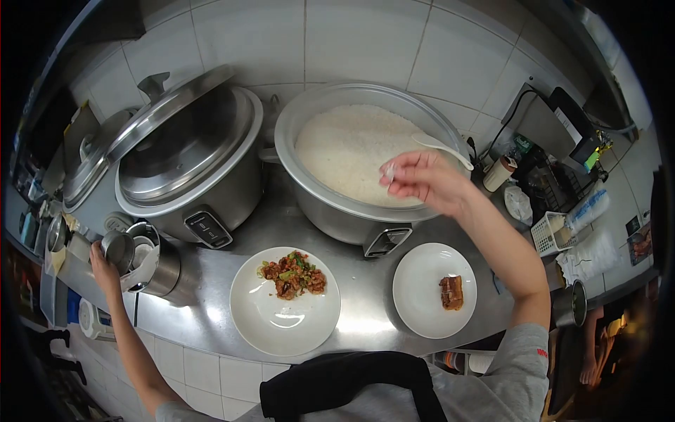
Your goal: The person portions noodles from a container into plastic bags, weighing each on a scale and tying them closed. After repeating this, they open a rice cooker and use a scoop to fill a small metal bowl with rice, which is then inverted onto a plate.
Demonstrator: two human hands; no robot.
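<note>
My left hand (105,273) is closed on a small metal cup (118,251), at the mouth of a steel pot (166,271) with white utensils inside. Over the big open rice cooker (330,205), my right hand (430,181) pinches its fingertips together. A tiny whitish bit shows at them, too small to name. Below lies the white rice (344,151), with a white paddle (443,148) resting at the right rim. On the counter, one white plate (281,330) carries chopped saucy food (292,276); another plate (422,309) bears a brown glazed piece (451,292).
A second cooker (242,176) stands to the left, its metal lid (183,141) tilted on top. At right are a bottle (498,174), a plastic bag (518,204) and a white basket (552,232). Another person's hand (589,366) shows at far lower right.
</note>
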